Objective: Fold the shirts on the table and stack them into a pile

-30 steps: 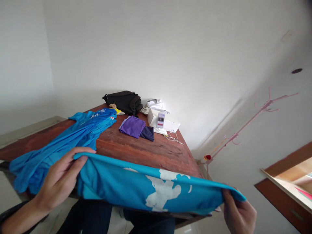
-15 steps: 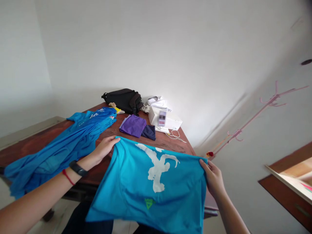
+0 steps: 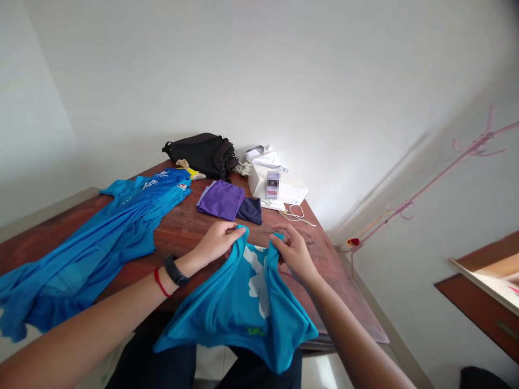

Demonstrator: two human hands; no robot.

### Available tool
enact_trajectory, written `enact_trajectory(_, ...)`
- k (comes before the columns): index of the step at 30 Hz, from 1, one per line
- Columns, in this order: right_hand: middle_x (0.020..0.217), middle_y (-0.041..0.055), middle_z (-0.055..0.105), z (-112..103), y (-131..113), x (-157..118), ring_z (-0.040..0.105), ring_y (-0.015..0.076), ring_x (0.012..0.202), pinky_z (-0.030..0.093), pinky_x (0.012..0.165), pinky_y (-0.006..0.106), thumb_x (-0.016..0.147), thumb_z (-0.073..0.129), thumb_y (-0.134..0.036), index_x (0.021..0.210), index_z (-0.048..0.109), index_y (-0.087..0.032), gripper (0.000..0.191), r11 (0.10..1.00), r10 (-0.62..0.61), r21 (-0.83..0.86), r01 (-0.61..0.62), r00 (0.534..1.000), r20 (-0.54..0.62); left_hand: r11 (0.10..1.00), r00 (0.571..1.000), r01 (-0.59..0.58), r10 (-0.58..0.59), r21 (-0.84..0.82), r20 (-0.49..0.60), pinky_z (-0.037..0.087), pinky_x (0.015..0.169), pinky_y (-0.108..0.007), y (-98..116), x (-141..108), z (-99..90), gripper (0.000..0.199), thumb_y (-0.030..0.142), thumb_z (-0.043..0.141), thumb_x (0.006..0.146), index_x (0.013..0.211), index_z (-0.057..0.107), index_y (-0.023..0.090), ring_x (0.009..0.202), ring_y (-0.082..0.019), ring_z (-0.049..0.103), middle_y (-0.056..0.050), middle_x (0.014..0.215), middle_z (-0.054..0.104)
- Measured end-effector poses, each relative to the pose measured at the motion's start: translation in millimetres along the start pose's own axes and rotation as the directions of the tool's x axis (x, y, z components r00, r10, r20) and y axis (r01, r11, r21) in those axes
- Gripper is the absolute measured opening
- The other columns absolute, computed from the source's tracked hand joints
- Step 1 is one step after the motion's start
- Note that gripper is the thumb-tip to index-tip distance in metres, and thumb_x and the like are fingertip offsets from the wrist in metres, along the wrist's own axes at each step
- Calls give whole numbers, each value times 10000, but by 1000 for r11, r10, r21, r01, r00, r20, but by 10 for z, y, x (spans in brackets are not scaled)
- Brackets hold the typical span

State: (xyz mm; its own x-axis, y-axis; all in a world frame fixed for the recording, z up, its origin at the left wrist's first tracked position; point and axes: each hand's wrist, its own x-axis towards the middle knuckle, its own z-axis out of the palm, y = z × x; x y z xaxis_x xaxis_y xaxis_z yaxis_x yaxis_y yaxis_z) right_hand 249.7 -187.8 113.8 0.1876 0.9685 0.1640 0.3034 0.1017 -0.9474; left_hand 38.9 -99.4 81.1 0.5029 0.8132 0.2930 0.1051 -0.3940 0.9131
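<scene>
A bright blue shirt (image 3: 227, 302) with a white print and a small green mark hangs between my hands, over the table's near edge. My left hand (image 3: 221, 237) pinches one upper corner between thumb and fingers. The opposite upper corner is pinched in my right hand (image 3: 294, 251). With the two corners close together, the cloth sags into folds and partly hides the white print. Beyond my hands lie a folded purple cloth (image 3: 221, 200) and a folded dark navy cloth (image 3: 250, 210).
On the wooden table (image 3: 178, 229), another blue garment (image 3: 101, 243) spreads along the left. At the back sit a black bag (image 3: 198, 154), a white box (image 3: 258, 181) and a white cable (image 3: 298, 216). A pink coat rack (image 3: 438, 181) stands at the right.
Both hands have come inward toward each other, still gripping the shirt's corners. The cloth, stretched wide before, now droops in folds. The view has shifted slightly.
</scene>
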Motion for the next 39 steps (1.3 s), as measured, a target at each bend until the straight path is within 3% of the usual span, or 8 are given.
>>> enact_trajectory(3,519,-111,539,282,-135,43,585,132,381,523,378,234,789,736,-557,1044,555,-221,459,993,84,75,-94,988,131,999,997,45,-43,-28,57,377,477,-243,80,-16,147,439,554,572,940,855,708,146,500,-157,574,1,583,638)
enact_trajectory(7,659,-91,620,448,-242,44,697,157,508,589,465,265,795,735,-558,1032,486,-251,461,954,191,188,-234,956,223,999,999,-45,45,-12,-3,426,556,-249,87,-58,162,440,526,570,944,820,748,143,667,-199,641,-55,723,726)
enact_trajectory(13,828,-54,661,480,-328,-60,762,196,665,599,524,282,812,729,-549,1049,475,-264,449,927,208,247,-283,934,289,994,996,-70,73,83,-43,399,578,-258,252,-198,43,434,489,561,954,756,737,145,669,-196,618,-48,687,701)
enact_trajectory(22,824,-14,682,442,-375,-132,782,257,825,597,556,269,736,777,-395,894,557,-210,328,865,196,376,-334,912,360,947,971,-182,216,266,-104,361,617,-278,434,-341,-45,380,391,525,997,746,699,164,698,-183,586,-41,703,636)
enact_trajectory(28,807,6,758,418,-345,-142,775,233,888,629,690,302,695,883,-423,939,622,-203,420,955,99,231,-184,936,338,953,976,-190,210,235,-60,384,620,-262,430,-367,-90,366,387,521,998,802,737,166,734,-185,606,-56,763,662)
enact_trajectory(33,730,19,737,440,-307,-114,753,210,706,581,558,271,715,838,-560,883,618,-196,457,987,45,137,-85,961,273,966,980,-188,197,179,-30,390,643,-266,500,-426,-112,391,387,477,1012,782,699,161,743,-183,608,-47,766,656)
enact_trajectory(36,642,-13,652,435,-287,-87,633,151,567,503,466,239,751,801,-515,822,646,-194,363,999,-27,27,21,975,221,966,981,-185,192,179,-21,385,653,-273,528,-460,-121,410,383,448,1019,739,649,162,724,-178,583,-38,756,639)
enact_trajectory(39,654,-1,620,412,-273,-54,569,142,600,481,513,250,768,781,-440,751,682,-187,273,978,-154,-116,172,976,154,968,985,-165,171,187,-15,383,651,-273,550,-484,-125,434,404,429,1028,724,626,165,719,-175,576,-29,755,637)
